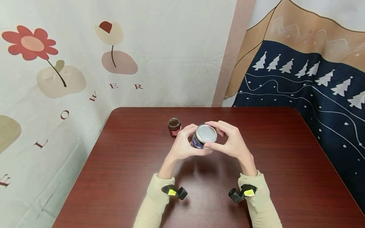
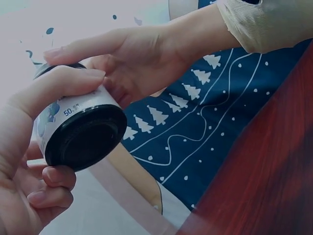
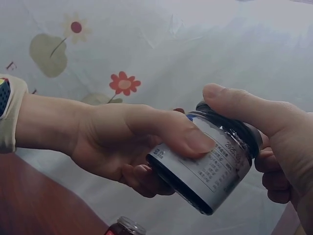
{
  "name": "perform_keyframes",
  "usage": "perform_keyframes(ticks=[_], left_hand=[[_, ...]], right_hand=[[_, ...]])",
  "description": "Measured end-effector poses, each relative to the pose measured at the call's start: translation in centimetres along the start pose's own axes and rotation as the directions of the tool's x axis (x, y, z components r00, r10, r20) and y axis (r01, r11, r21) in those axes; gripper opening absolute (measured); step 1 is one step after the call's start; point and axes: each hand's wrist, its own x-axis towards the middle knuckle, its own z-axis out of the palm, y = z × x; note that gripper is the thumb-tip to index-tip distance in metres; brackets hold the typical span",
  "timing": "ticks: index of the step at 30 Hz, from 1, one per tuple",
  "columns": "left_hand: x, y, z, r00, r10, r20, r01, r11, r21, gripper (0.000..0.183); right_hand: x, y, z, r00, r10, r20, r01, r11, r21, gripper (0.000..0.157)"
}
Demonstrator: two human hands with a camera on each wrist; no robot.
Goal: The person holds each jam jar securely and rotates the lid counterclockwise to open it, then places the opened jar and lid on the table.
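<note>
Both hands hold a glass jar [image 1: 206, 133] with a silver lid and a printed label, raised over the table. My left hand [image 1: 183, 143] grips the jar's labelled body, thumb across the label in the right wrist view. At the top, my right hand [image 1: 231, 139] grips the lid [image 3: 230, 122] with thumb and fingers on opposite sides. The jar's dark base [image 2: 90, 137] faces the camera in the left wrist view. Behind the left hand, a small dark-red jar [image 1: 174, 127] stands upright on the table with its top uncovered.
The reddish-brown wooden table [image 1: 128, 177] extends beneath both arms. A pale curtain [image 1: 176, 47] with flower prints hangs behind it, and a navy cloth [image 1: 285, 82] with white trees hangs at the right. Each wrist wears a small black camera [image 1: 181, 193].
</note>
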Motion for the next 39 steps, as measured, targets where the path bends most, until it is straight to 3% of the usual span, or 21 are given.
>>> perform_keyframes(ticks=[5,10,20,27,32,39], left_hand=[[0.0,0.1,-0.2,1.000,0.011,0.028,-0.011,1.000,-0.009,0.056],[-0.1,0.1,-0.4,0.996,0.029,0.080,-0.021,0.994,-0.107,0.056],[-0.1,0.0,-0.7,0.977,0.077,0.197,-0.023,0.964,-0.264,0.057],[-0.2,0.2,-0.8,0.961,0.094,0.261,0.012,0.926,-0.377,0.057],[-0.3,0.4,-0.8,0.950,0.106,0.294,0.029,0.907,-0.420,0.061],[-0.4,0.2,-1.0,0.932,0.142,0.334,-0.005,0.925,-0.380,0.063]], right_hand=[[0.0,-0.4,-0.2,1.000,0.003,0.023,-0.003,1.000,0.000,0.062],[0.0,-0.8,-0.4,0.999,-0.004,0.051,0.003,1.000,0.009,0.062],[-0.1,-1.3,-0.6,0.993,-0.014,0.119,0.008,0.999,0.050,0.061],[-0.1,-1.6,-0.8,0.987,-0.050,0.150,0.038,0.995,0.087,0.059],[-0.2,-1.6,-0.8,0.982,-0.084,0.167,0.066,0.991,0.114,0.056],[-0.1,-1.9,-0.8,0.973,-0.131,0.188,0.107,0.985,0.132,0.054]])
